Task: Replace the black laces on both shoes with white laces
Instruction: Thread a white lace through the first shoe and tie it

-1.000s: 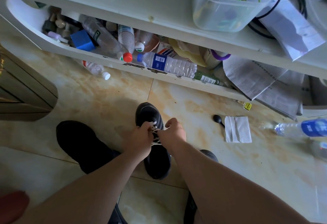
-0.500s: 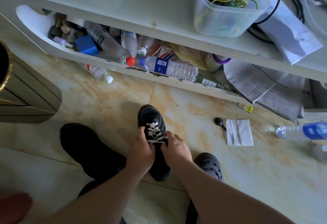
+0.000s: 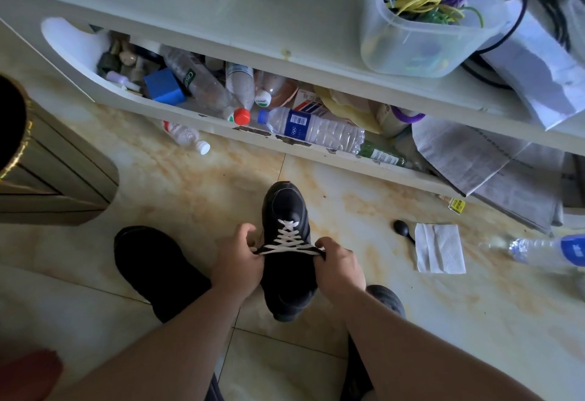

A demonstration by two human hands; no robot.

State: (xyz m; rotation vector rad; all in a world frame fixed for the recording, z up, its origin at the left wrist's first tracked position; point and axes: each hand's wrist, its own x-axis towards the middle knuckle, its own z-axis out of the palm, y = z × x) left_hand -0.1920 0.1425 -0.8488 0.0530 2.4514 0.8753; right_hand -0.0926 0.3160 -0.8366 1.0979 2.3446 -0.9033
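A black shoe [image 3: 286, 207] stands on the tiled floor, toe pointing away from me. A white lace [image 3: 288, 239] crosses up its front in several rows. My left hand [image 3: 237, 261] pinches one lace end at the shoe's left side. My right hand [image 3: 338, 266] pinches the other end at the right side. The top row of lace is stretched flat between the two hands. A second black shoe [image 3: 152, 264] lies on the floor to the left; its laces are not visible. No loose black lace shows.
A white low shelf [image 3: 196, 115] full of plastic bottles runs across the back. A clear tub of coloured wires [image 3: 421, 20] sits on top. On the floor lie a white tissue [image 3: 440, 248], a bottle [image 3: 550, 250], newspapers [image 3: 493, 166] and a bin [image 3: 47, 179] at left.
My hands have moved apart from the middle of the shoe to its two sides, drawing the lace ends outward and uncovering the crossed white rows. The camera view has shifted closer.
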